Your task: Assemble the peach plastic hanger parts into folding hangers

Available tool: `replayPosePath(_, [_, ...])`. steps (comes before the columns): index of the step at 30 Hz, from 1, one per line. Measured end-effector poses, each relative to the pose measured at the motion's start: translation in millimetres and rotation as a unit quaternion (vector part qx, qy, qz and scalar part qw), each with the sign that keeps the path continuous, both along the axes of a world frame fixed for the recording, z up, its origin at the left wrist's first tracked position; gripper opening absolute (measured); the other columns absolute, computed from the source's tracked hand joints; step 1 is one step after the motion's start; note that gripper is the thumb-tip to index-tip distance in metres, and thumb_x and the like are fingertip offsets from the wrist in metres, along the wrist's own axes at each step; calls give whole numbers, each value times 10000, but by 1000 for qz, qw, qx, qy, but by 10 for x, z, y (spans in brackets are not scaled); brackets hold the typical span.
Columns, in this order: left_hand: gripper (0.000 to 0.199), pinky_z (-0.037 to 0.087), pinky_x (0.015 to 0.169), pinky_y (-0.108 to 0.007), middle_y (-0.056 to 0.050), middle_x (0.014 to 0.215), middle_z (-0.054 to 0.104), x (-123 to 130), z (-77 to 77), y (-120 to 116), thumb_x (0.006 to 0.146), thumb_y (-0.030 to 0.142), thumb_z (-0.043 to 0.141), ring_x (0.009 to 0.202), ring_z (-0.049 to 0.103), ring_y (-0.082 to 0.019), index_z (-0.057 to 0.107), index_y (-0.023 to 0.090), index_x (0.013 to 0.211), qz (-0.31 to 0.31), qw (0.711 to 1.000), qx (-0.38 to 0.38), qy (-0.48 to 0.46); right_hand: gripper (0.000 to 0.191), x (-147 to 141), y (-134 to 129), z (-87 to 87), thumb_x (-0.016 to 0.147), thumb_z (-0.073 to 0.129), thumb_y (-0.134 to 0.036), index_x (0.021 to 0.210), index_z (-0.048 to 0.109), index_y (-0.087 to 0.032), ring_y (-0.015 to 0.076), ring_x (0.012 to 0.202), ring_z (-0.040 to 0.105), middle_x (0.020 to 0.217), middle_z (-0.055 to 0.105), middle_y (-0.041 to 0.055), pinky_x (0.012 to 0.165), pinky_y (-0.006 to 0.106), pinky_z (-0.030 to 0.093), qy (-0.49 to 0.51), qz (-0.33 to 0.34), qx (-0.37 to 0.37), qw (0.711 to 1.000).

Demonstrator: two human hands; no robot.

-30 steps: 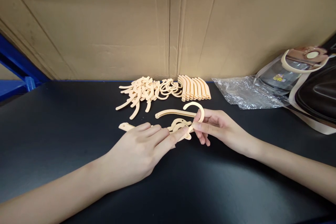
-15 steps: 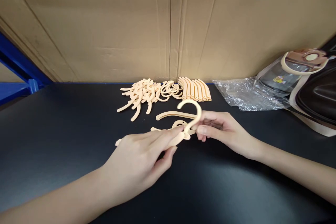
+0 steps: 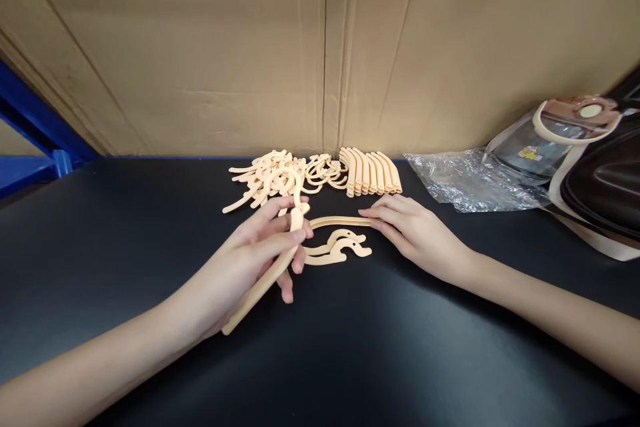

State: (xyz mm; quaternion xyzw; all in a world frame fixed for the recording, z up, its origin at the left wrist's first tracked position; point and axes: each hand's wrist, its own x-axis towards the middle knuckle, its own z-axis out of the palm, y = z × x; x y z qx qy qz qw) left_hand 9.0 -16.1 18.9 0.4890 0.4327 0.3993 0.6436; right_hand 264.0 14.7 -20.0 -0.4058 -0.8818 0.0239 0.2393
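Observation:
My left hand point(image 3: 250, 250) is closed around a cream hanger arm point(image 3: 257, 297), which slants down toward me with a curved hook point(image 3: 299, 190) at its upper end. On the black table, my right hand point(image 3: 423, 233) pinches the right end of a curved hanger strip point(image 3: 337, 221); its left end is hidden behind my left fingers. Between the hands and nearer to me lie two flat hanger pieces point(image 3: 327, 257) with scalloped ends and small holes, partly covered by my left fingers.
Loose hanger pieces point(image 3: 260, 177) are heaped at the back, beside several hooks point(image 3: 323, 170) and a row of curved strips point(image 3: 373, 173). To the right lie a clear plastic bag point(image 3: 470, 180), a bottle point(image 3: 530, 147) and a dark bag point(image 3: 605, 180). Cardboard point(image 3: 200, 47) stands behind.
My left hand has moved left and turned, carrying the hanger arm and hook away from the flat pieces. My right hand has shifted onto the end of the curved strip.

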Motion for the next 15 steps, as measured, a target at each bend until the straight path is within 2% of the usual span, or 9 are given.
replayPosePath(3, [62,465,327,-162,32,735,490,-2,29,12,923,239,549,505,423,-80,543,204,973,67,998,-7,7,312,-2,-15,-3,1004,348,-163,1177,607,-139,212,954,602,1083,625,120,865,384,502,58,-6,-30,998])
replayPosePath(6, [182,421,312,-142,54,651,420,-8,35,30,991,340,465,456,356,-62,562,195,938,85,996,-16,9,286,2,-54,15,994,330,-143,1144,570,-185,166,829,578,1012,607,69,775,322,487,120,-39,-70,990])
replayPosePath(10, [241,488,367,-161,37,619,449,-18,32,37,975,368,508,492,435,-80,631,164,936,43,999,-28,6,209,-6,-139,69,1016,315,-198,1046,520,-227,132,639,483,778,542,-13,616,269,410,173,-72,-108,976])
replayPosePath(12, [225,507,381,-166,18,659,495,-20,41,27,959,333,539,515,480,-87,660,148,919,30,999,-34,6,229,-20,-172,105,1039,312,-289,1034,534,-228,131,626,482,761,548,-16,603,268,393,189,-75,-117,972])
replayPosePath(15, [187,512,375,-169,-4,780,545,-23,60,12,938,297,576,531,518,-83,686,146,943,40,999,-36,6,312,-39,-194,159,1018,398,-425,938,616,-215,147,705,540,820,613,14,647,275,407,183,-48,-118,975])
